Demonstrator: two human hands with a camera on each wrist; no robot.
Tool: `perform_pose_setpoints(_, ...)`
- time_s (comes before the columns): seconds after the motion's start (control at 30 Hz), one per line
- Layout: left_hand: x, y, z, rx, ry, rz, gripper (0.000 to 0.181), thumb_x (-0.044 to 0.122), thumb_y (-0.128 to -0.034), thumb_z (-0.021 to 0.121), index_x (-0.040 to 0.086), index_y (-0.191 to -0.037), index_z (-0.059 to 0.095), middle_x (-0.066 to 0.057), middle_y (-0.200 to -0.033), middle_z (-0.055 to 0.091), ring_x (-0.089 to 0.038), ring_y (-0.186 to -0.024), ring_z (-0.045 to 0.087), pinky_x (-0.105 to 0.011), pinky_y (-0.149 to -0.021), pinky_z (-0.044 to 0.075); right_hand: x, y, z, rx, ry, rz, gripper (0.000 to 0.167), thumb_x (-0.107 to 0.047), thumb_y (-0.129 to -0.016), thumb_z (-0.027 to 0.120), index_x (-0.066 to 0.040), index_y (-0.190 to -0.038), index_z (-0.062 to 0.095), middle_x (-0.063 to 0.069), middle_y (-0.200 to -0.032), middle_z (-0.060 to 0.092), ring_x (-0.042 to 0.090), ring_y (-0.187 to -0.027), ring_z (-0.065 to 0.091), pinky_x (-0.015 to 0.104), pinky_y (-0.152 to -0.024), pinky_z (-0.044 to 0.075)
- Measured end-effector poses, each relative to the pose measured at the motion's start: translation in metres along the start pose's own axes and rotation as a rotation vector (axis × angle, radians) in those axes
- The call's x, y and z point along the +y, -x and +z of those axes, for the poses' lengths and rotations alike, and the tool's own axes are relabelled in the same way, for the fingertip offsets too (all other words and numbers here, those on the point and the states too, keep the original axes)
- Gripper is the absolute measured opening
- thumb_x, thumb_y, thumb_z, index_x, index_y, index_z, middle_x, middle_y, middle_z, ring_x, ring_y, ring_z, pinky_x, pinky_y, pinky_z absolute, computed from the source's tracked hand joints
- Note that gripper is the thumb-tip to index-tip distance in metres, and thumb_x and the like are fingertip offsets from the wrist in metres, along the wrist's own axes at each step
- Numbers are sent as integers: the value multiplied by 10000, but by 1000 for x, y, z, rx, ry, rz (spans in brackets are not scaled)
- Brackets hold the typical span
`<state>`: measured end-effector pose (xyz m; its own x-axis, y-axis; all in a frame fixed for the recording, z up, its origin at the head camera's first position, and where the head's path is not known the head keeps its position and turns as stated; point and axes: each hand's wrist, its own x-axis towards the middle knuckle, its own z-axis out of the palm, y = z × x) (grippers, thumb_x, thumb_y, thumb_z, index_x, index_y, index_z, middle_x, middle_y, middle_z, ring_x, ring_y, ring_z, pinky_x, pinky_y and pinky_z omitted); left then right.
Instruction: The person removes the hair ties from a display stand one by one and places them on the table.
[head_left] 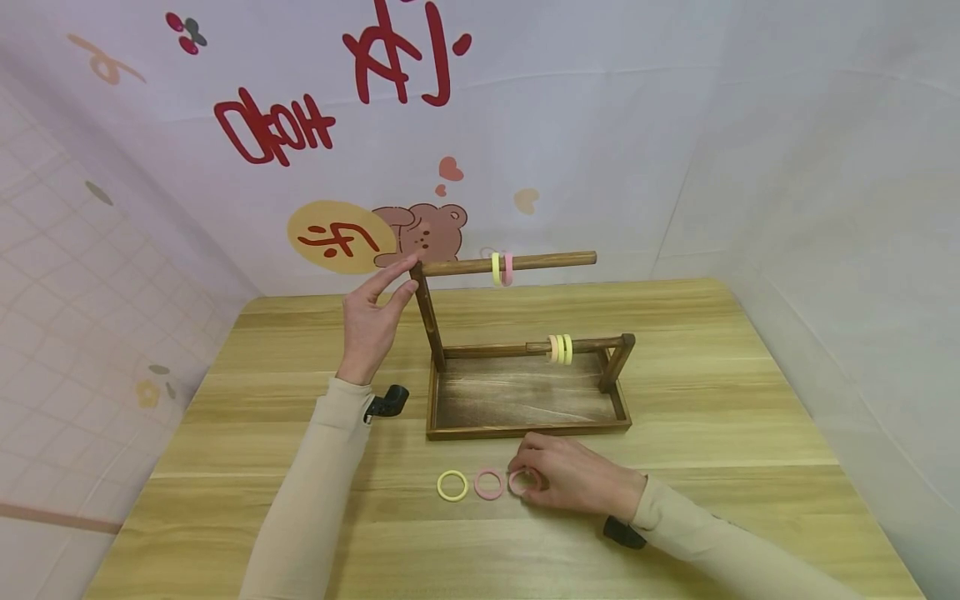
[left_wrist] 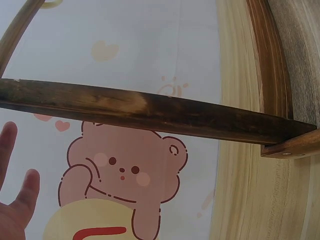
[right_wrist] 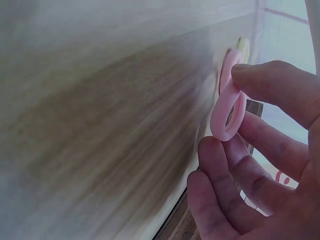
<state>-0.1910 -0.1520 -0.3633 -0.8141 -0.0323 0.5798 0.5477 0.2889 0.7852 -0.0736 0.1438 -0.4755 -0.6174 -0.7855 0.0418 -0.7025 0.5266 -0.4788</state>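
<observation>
The right grip pinches a pale pink ring beside a deeper pink ring on the table in the head view, the left grip is spread wide near the wooden rack's tall post in the left wrist view, and in the right wrist view fingertips hold the pale pink ring.

The left hand is held near the top of the wooden rack; a pale pink ring is pinched by the right hand beside a darker pink ring.

Bear print (pink), pale backdrop
</observation>
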Motion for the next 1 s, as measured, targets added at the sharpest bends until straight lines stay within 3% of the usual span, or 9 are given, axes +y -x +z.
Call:
perform_pose_setpoints(0.1,-15,-2,0,2,1,-1,347,-27,-971,691,-5,-1316,698,-159,-1339,677,-228,-1347,575,-370,-1156,415,1,0,1,-2,-8,0,211,-208,-898,804,-156,-1098,757,-81,-1006,589,-50,-714,445,127,-635,413)
perform_pose_setpoints(0.27,-20,-2,-1,1,21,11,359,3,-966,712,59,-1320,717,-95,-1339,690,-185,-1338,582,-363,-1152,419,2,0,2,0,-9,-4,208,-189,-890,804,-156,-1089,756,-82,-1002,592,-47,-714,449,130,-647,421)
perform_pose_setpoints(0.73,-15,-2,-1,2,20,28,339,49,-977,713,68,-1315,723,-61,-1323,705,-178,-1325,593,-361,-1147,424,3,1,5,-3,-6,-14,231,-191,-894,808,-127,-1110,759,-68,-1018,613,-43,-728,453,140,-656,428)
perform_pose_setpoints(0.77,-20,-2,-1,2,25,34,341,61,-976,718,80,-1316,725,-39,-1323,707,-162,-1323,592,-352,-1146,423,3,1,5,1,-4,-19,230,-189,-893,809,-126,-1108,759,-67,-1017,614,-44,-728,451,138,-654,428)
perform_pose_setpoints(1.0,-12,-2,1,11,16,16,330,-26,-971,690,-26,-1301,700,-146,-1328,686,-227,-1330,590,-366,-1152,418,3,1,6,25,7,-45,226,-185,-887,815,-122,-1097,759,-63,-1006,616,-45,-727,444,142,-643,422)
